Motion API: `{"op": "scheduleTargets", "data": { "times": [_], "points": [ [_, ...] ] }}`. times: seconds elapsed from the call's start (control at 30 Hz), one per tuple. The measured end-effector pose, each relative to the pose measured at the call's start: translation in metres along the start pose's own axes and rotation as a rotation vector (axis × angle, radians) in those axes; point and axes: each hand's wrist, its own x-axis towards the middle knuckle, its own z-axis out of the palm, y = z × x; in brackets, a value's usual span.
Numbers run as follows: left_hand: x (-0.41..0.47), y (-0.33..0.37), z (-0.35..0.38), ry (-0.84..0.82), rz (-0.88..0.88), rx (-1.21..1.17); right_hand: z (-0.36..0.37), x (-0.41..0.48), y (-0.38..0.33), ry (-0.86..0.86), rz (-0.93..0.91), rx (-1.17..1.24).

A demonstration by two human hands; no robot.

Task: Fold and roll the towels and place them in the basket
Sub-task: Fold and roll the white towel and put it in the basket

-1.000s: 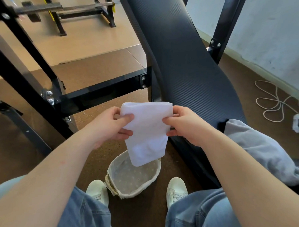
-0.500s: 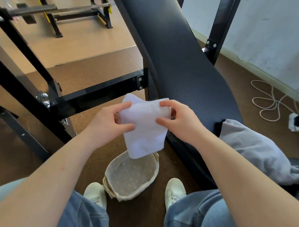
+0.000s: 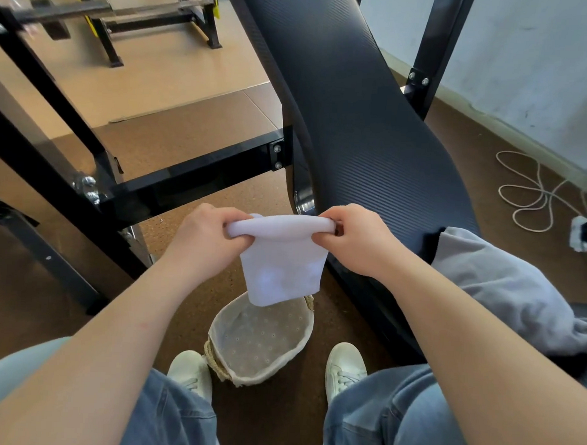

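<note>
A small white towel (image 3: 283, 262) hangs in the air between my hands, its top edge curled into a short roll. My left hand (image 3: 207, 238) grips the roll's left end and my right hand (image 3: 355, 240) grips its right end. The towel's lower part hangs flat, just above a woven basket (image 3: 305, 334) with a pale dotted lining that stands on the floor between my shoes. The basket holds nothing I can see.
A dark padded bench (image 3: 357, 117) slopes up on the right, with a grey garment (image 3: 504, 288) lying on its near end. Black metal frame bars (image 3: 193, 181) cross the left. A white cable (image 3: 528, 195) coils on the brown floor at far right.
The towel's top edge, held flat before, is now rolled over between both hands, which have curled round its ends. The hanging part is shorter.
</note>
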Motion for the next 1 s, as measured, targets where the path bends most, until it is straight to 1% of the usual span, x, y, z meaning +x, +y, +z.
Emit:
{"op": "scheduleTargets", "data": {
  "times": [0.07, 0.17, 0.27, 0.4, 0.5, 0.57, 0.63, 0.67, 0.73, 0.8, 0.83, 0.9, 0.93, 1.0],
  "points": [
    [0.004, -0.002, -0.003, 0.004, -0.080, -0.105, -0.004, 0.002, 0.002, -0.034, 0.038, 0.069],
    [0.004, 0.004, -0.001, -0.014, -0.136, -0.223, -0.005, 0.004, 0.005, -0.052, 0.131, 0.267],
    [0.003, 0.008, 0.002, 0.005, -0.107, -0.370, -0.002, 0.007, 0.005, 0.003, 0.182, 0.421],
    [0.001, 0.009, 0.000, 0.088, -0.097, -0.525, -0.002, 0.006, 0.002, 0.058, 0.248, 0.740],
    [-0.001, 0.006, 0.002, 0.161, -0.094, -0.583, -0.003, 0.006, 0.002, 0.017, 0.279, 0.834],
    [-0.001, 0.004, 0.003, 0.204, -0.073, -0.549, -0.004, 0.006, 0.002, -0.030, 0.266, 0.877],
    [0.000, 0.005, 0.002, 0.197, -0.075, -0.544, -0.004, 0.007, 0.002, -0.025, 0.228, 0.851],
    [0.000, 0.006, 0.001, 0.174, -0.089, -0.560, -0.002, 0.007, 0.003, 0.013, 0.209, 0.805],
    [-0.001, 0.010, 0.001, 0.123, -0.088, -0.570, 0.002, 0.008, 0.004, 0.134, 0.166, 0.634],
    [-0.002, 0.013, 0.002, 0.080, -0.027, -0.504, 0.005, 0.009, 0.008, 0.236, 0.106, 0.452],
    [-0.003, 0.014, 0.002, 0.045, 0.006, -0.466, 0.005, 0.010, 0.009, 0.260, 0.080, 0.406],
    [-0.004, 0.014, 0.002, -0.021, 0.065, -0.390, 0.004, 0.008, 0.007, 0.254, 0.052, 0.378],
    [-0.005, 0.013, 0.003, -0.018, 0.113, -0.353, 0.002, 0.007, 0.007, 0.226, 0.052, 0.386],
    [-0.008, 0.012, 0.003, 0.057, 0.226, -0.298, -0.001, 0.005, 0.006, 0.108, 0.050, 0.399]
  ]
}}
